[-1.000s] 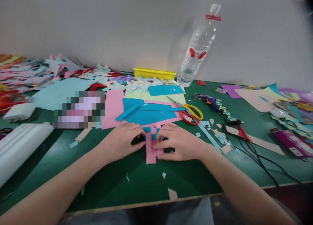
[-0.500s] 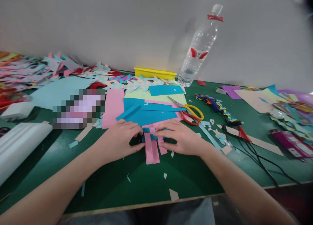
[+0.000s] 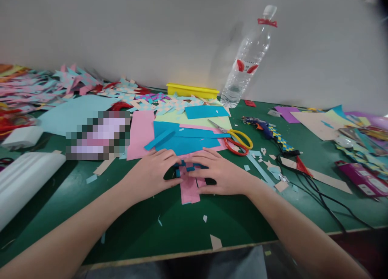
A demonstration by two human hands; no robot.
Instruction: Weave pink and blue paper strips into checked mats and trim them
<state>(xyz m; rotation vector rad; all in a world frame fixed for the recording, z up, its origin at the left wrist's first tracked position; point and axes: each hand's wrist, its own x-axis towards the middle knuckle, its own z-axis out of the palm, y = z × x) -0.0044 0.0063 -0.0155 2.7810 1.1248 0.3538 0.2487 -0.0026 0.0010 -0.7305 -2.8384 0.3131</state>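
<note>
Pink paper strips lie side by side on the green table, crossed near their far ends by blue paper strips in a small weave. My left hand is closed at the weave's left edge, its curled fingers on the far side and the thumb on the near side. On the right, my right hand holds the weave with bent fingers over the pink and blue strips and the thumb at the near right edge. Fingers partly hide the weave. Just beyond are blue paper sheets and a pink sheet.
Scissors with yellow and red handles lie right of the sheets. A plastic bottle leans against the wall. A glue gun with a black cord is at right, a blurred-out phone at left. Paper scraps are scattered about.
The right-hand pink strip has shifted left and straightened against the other pink strips. My right fingers have spread slightly over the weave; my left hand has barely moved.
</note>
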